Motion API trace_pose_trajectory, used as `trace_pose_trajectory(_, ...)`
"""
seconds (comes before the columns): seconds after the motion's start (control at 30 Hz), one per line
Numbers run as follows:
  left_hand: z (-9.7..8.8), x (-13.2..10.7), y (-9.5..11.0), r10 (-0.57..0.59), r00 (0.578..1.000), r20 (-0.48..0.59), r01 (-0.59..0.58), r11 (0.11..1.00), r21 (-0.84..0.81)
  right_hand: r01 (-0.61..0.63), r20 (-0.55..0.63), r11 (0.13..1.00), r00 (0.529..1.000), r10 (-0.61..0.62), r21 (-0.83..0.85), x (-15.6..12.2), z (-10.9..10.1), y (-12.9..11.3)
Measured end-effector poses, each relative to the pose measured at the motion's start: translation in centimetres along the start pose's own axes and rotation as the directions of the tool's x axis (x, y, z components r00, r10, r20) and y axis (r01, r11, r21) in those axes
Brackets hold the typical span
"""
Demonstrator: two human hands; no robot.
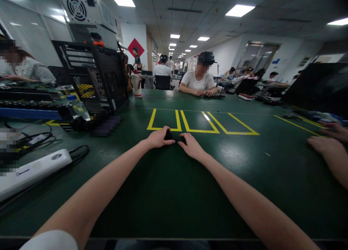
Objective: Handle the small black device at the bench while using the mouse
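Observation:
Both my arms reach forward over the dark green table (pixel 168 184). My left hand (pixel 160 138) and my right hand (pixel 191 146) meet near the table's middle, fingers curled round a small black object (pixel 168 135) held between them. The object is mostly hidden by the fingers and too small to name. Just beyond the hands lie yellow tape outlines (pixel 201 123) marked on the table.
An open black computer case (pixel 95 76) with a power supply (pixel 87 17) on top stands at the left, with circuit boards and cables beside it. A white power strip (pixel 32 170) lies near left. Another person's hands (pixel 326 144) rest at right. A seated person (pixel 199 81) faces me.

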State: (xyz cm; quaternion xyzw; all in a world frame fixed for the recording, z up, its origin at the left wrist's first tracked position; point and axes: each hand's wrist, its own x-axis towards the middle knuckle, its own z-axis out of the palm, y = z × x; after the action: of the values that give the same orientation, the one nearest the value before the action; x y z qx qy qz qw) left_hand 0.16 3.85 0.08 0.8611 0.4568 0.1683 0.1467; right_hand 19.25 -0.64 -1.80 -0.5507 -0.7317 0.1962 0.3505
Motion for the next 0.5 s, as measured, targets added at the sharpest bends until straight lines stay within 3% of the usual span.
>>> trace_pose_trajectory(0.1,0.4,1.1,-0.1,-0.061,0.993,-0.098,0.064,0.997,0.034,-0.094,-0.055,0.995,0.994,0.093,-0.016,0.6,-0.4,1.0)
trace_pose_trajectory(0.17,0.8,1.7,0.1,-0.092,0.989,-0.112,0.085,0.994,-0.067,-0.118,-0.009,0.992,0.993,0.118,-0.048,0.7,-1.1,1.6)
trace_pose_trajectory(0.3,1.8,2.8,0.3,-0.1,0.991,-0.084,0.07,0.949,-0.308,0.016,0.106,0.997,0.994,-0.008,-0.074,-0.1,-2.9,2.8)
trace_pose_trajectory(0.37,2.4,3.5,0.5,-0.123,0.985,-0.123,0.075,0.938,-0.339,0.06,0.088,0.995,0.995,-0.053,-0.083,-0.5,-3.4,3.3)
trace_pose_trajectory(0.5,3.5,4.8,1.4,-0.151,0.96,-0.234,0.076,0.951,-0.3,0.006,-0.013,0.991,1.0,-0.008,-0.133,-0.2,-3.4,3.7)
